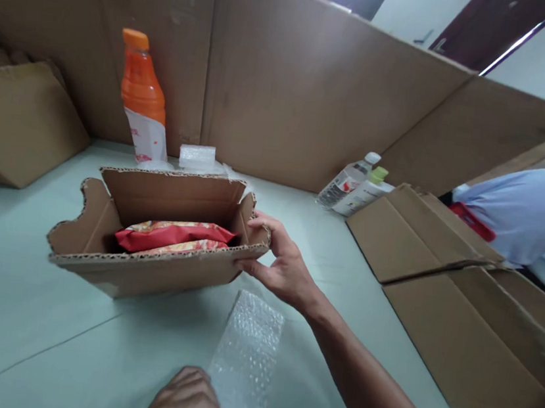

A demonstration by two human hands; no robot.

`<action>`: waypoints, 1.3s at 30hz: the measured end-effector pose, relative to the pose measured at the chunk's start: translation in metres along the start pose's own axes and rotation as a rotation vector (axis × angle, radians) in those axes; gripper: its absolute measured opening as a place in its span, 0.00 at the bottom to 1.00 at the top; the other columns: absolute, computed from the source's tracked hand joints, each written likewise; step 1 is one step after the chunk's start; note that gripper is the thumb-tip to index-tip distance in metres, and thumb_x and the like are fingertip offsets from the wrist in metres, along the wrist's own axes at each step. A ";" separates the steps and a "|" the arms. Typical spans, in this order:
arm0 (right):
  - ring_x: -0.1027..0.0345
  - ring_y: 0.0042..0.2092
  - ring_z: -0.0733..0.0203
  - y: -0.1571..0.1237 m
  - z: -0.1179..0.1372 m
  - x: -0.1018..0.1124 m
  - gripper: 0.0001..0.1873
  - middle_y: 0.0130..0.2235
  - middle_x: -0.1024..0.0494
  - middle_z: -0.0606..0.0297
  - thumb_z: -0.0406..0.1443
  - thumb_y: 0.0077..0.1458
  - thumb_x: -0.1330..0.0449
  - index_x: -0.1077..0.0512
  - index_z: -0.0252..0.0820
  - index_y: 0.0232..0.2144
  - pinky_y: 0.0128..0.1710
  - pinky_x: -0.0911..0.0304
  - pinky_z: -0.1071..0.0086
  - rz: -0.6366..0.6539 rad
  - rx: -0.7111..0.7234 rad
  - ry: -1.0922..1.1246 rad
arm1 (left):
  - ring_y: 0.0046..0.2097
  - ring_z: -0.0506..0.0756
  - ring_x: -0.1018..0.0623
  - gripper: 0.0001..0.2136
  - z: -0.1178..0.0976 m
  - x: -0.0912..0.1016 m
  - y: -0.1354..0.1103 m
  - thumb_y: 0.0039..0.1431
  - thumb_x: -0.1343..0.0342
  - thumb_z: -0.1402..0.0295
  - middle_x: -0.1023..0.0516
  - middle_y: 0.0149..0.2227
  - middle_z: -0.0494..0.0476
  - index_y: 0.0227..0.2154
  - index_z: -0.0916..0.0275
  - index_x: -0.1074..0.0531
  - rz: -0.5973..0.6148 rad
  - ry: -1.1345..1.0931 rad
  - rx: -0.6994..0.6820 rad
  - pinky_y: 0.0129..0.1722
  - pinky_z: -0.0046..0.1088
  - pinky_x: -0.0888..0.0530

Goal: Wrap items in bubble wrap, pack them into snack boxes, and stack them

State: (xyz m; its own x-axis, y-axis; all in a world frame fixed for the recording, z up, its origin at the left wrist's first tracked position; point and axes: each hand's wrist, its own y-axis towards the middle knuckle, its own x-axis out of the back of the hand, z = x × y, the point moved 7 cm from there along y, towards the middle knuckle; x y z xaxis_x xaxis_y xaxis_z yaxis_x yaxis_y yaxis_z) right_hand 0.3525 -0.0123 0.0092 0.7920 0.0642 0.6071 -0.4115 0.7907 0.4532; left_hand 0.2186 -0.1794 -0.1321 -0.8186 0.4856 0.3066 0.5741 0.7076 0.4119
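A small open cardboard box (145,268) stands on the pale table (16,305), tipped slightly toward me. Inside it lies a red and yellow snack packet (172,235). My right hand (279,264) grips the box's right corner, thumb on the rim and fingers underneath. Nearer me, a strip of bubble wrap (246,359) lies flat on the table. My left hand (186,402) rests on its near end with the fingers curled, pinning or holding it.
An orange drink bottle (143,99) and a small bubble-wrap roll (197,157) stand behind the box. Two white bottles (354,184) lie further right. Flattened cartons (459,300) cover the right side, cardboard walls the back. Another person's light-blue sleeve (530,209) shows at the right.
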 end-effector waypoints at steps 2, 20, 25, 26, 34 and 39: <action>0.27 0.57 0.52 -0.002 0.000 0.002 0.37 0.66 0.32 0.56 0.40 0.59 0.33 0.42 0.54 0.66 0.51 0.25 0.60 -0.005 -0.016 0.037 | 0.33 0.54 0.22 0.05 -0.014 0.014 0.004 0.62 0.47 0.72 0.21 0.29 0.55 0.34 0.59 0.27 -0.075 0.050 0.034 0.37 0.32 0.24; 0.23 0.41 0.58 -0.220 0.046 -0.037 0.20 0.43 0.16 0.63 0.33 0.63 0.38 0.29 0.46 0.57 0.47 0.29 0.60 0.142 -0.370 -0.027 | 0.40 0.55 0.19 0.13 -0.048 0.015 0.002 0.63 0.44 0.71 0.16 0.41 0.55 0.49 0.59 0.25 -0.128 0.435 0.261 0.40 0.31 0.23; 0.25 0.45 0.52 -0.222 0.055 -0.019 0.18 0.45 0.19 0.57 0.33 0.64 0.39 0.31 0.44 0.56 0.44 0.32 0.57 -0.166 -0.188 -0.285 | 0.37 0.57 0.22 0.20 -0.035 0.014 0.003 0.65 0.45 0.68 0.20 0.37 0.58 0.59 0.63 0.31 -0.223 0.676 0.246 0.40 0.36 0.24; 0.26 0.45 0.52 -0.223 0.059 -0.021 0.17 0.46 0.19 0.57 0.33 0.64 0.39 0.31 0.45 0.54 0.44 0.33 0.57 -0.170 -0.143 -0.309 | 0.37 0.57 0.23 0.21 -0.033 0.012 0.003 0.65 0.45 0.68 0.22 0.36 0.57 0.60 0.63 0.33 -0.226 0.698 0.233 0.40 0.36 0.24; 0.28 0.49 0.50 -0.227 0.065 -0.054 0.10 0.49 0.19 0.55 0.31 0.63 0.40 0.27 0.41 0.48 0.47 0.36 0.55 0.017 -0.081 -0.382 | 0.59 0.62 0.29 0.25 -0.050 0.008 -0.008 0.66 0.43 0.67 0.28 0.58 0.68 0.64 0.63 0.39 -0.210 0.705 0.062 0.57 0.42 0.29; 0.24 0.39 0.59 -0.221 0.057 -0.044 0.09 0.39 0.16 0.62 0.30 0.66 0.42 0.26 0.42 0.47 0.42 0.34 0.62 -0.056 -0.141 -0.182 | 0.47 0.55 0.25 0.20 -0.059 0.010 -0.012 0.67 0.48 0.76 0.22 0.42 0.56 0.60 0.60 0.35 -0.159 0.598 0.070 0.49 0.32 0.27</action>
State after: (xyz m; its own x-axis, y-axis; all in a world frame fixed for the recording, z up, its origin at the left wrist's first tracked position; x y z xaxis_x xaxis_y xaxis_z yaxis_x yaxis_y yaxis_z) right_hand 0.3828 -0.2245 -0.0806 0.7124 -0.0832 0.6969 -0.2915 0.8682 0.4016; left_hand 0.2050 -0.2136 -0.0832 -0.7309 0.0143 0.6823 0.4268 0.7897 0.4407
